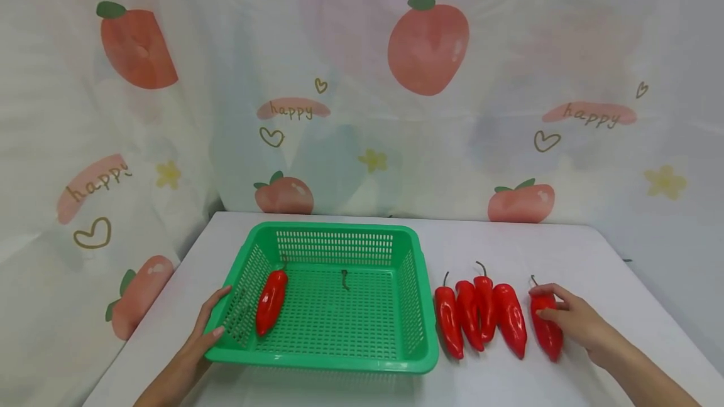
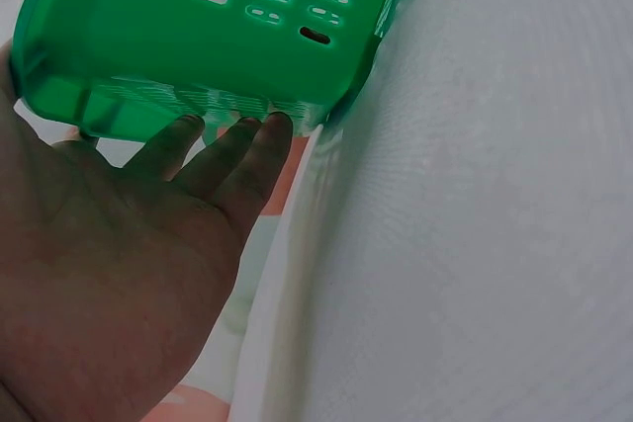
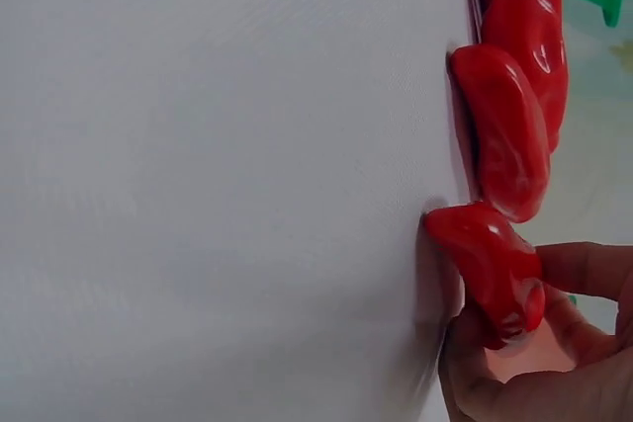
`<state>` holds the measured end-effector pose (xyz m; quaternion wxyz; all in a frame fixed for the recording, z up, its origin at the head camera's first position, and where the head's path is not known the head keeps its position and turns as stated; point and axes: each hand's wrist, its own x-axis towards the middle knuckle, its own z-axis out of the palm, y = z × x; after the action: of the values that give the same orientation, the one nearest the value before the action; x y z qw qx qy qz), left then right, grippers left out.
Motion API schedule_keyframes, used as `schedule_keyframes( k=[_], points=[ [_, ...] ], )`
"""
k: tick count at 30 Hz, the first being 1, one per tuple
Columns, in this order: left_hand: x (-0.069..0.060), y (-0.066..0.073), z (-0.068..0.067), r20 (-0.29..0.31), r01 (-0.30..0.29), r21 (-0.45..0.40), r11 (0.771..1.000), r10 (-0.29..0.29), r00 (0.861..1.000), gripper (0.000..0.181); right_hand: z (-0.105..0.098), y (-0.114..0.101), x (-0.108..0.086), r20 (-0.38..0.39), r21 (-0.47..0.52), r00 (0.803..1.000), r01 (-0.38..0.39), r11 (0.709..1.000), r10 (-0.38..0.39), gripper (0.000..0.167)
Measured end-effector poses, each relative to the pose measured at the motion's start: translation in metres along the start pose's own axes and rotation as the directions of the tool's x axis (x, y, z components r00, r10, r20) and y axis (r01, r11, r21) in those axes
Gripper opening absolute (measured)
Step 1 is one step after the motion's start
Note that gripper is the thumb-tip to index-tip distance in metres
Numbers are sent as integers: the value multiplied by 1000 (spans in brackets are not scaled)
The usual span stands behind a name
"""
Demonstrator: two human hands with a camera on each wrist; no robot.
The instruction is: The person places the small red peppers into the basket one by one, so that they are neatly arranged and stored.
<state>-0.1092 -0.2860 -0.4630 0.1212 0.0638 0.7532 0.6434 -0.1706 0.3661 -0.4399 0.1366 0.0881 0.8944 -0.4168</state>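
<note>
My left hand (image 1: 195,347) rests against the left side of a green plastic basket (image 1: 322,366), near its front corner. In the left wrist view its fingers (image 2: 252,170) lie fairly straight along the basket's outer wall (image 2: 227,46). Inside the basket are one red pepper (image 1: 272,302) and a small dark stem (image 1: 344,279). My right hand (image 1: 574,319) holds the rightmost red pepper (image 1: 548,335) between thumb and fingers. The right wrist view shows that pepper (image 3: 490,264) lying on the table, with fingers at either side of its stem end.
Several more red peppers lie in a row between the basket and my right hand, among them one (image 1: 511,319) nearest that hand. A white table (image 1: 469,385) carries everything. Patterned cloth (image 1: 351,80) hangs behind and at the sides.
</note>
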Motion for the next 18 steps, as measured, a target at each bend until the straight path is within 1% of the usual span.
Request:
schedule_keyframes(
  k=[6, 9, 13, 18],
  points=[
    [0, 0, 0, 5, -4, -1, 1000, 4, 1000, 60, -6, -4, -5, -12, 63, 1000, -1, 998, 1, 62],
    [-1, 0, 0, 17, -15, -18, 1000, 15, 1000, 60, -9, -7, -7, -15, 89, 1000, 9, 996, -8, 63],
    [-1, -1, -1, 26, -14, -40, 999, 15, 1000, 61, -12, -15, -11, -25, 109, 999, 36, 993, -33, 70],
    [-2, -2, -2, 32, -11, -40, 999, 12, 999, 60, -18, -25, -16, -46, 116, 996, 83, 990, -78, 76]
  ],
)
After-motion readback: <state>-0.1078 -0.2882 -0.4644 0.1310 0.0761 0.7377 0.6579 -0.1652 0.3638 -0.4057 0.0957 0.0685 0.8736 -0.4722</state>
